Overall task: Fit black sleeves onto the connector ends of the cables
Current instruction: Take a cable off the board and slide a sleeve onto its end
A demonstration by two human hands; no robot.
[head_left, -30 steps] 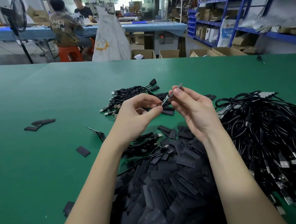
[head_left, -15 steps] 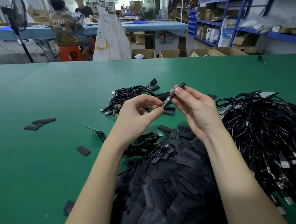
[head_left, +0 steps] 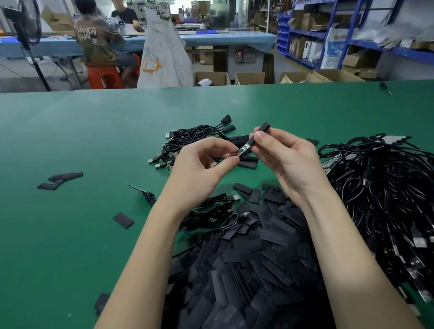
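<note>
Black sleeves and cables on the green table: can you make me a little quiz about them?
1. True or false: the right hand holds a black sleeve.
2. Which lies nearest the camera? A) loose sleeves pile B) cable heap C) small cable bundle
3. Fill in: the left hand pinches the bare ____ end.

Key: 1 true; 2 A; 3 connector.

"UNKN OWN", seemingly, on seated person's shirt back (head_left: 91, 35)
</note>
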